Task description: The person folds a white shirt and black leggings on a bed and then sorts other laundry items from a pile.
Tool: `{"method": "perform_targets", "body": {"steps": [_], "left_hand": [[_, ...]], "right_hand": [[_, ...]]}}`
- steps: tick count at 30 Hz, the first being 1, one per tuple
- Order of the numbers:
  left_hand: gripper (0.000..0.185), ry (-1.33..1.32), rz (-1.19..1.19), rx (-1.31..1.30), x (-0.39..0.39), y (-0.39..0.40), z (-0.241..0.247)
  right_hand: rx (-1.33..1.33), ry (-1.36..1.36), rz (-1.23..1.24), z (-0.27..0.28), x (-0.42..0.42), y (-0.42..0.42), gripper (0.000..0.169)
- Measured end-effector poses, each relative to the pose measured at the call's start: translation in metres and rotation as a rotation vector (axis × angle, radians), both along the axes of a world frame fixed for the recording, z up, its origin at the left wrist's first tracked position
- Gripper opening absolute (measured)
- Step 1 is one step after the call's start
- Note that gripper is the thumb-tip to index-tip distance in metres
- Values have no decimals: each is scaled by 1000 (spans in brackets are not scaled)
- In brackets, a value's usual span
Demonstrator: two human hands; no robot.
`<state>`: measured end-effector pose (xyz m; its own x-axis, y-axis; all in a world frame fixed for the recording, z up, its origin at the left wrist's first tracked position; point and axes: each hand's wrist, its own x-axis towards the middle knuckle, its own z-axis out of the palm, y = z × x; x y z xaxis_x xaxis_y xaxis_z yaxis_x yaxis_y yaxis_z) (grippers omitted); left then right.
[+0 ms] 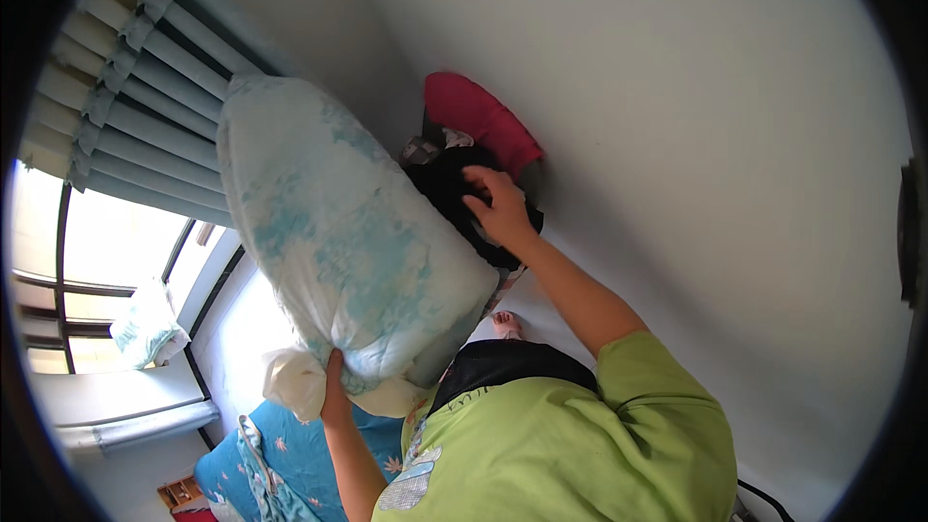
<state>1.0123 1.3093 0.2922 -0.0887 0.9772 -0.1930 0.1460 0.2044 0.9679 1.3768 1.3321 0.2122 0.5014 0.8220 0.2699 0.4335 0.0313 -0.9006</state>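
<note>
A large bedding bundle, apparently a quilt in a pale blue and white cover (348, 232), stands in front of me, reaching from my waist towards the curtain. My left hand (335, 388) grips its near edge, the thumb lying on the fabric, beside a cream-coloured cloth end (293, 383). On the bundle's right, my right hand (499, 204) is at some black fabric (453, 185), fingers spread and curled; whether they touch it cannot be told. Behind the black fabric a crimson cloth item (475, 112) leans by the wall.
Pleated grey-blue curtains (163, 109) hang at upper left above a bright window (109, 232). A folded pale item (152, 326) lies by the window. Below is a bed with a blue leaf-patterned cover (232, 460). A plain wall (689, 159) rises on the right. My bare foot (507, 324) shows on the floor.
</note>
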Motion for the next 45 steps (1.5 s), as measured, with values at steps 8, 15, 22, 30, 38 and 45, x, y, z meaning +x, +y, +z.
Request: {"method": "perform_targets", "body": {"steps": [8,15,22,30,38,45], "left_hand": [[38,-307,95,-186,-35,-10,-22],[38,-309,151,-200,-49,-3,-40],[42,-371,169,-228,-70,-5,-59],[40,-374,157,-186,-63,-3,-54],[41,-412,92,-63,-34,-14,-27],[46,-446,65,-66,-17,-11,-17]], "right_hand": [[-732,-709,196,-32,-14,-2,101],[-646,-726,147,-109,-2,26,65],[-719,-705,129,-58,-9,9,66],[-697,-520,188,-77,16,22,64],[-292,-13,54,18,29,11,59],[61,69,-14,152,35,-24,56]]}}
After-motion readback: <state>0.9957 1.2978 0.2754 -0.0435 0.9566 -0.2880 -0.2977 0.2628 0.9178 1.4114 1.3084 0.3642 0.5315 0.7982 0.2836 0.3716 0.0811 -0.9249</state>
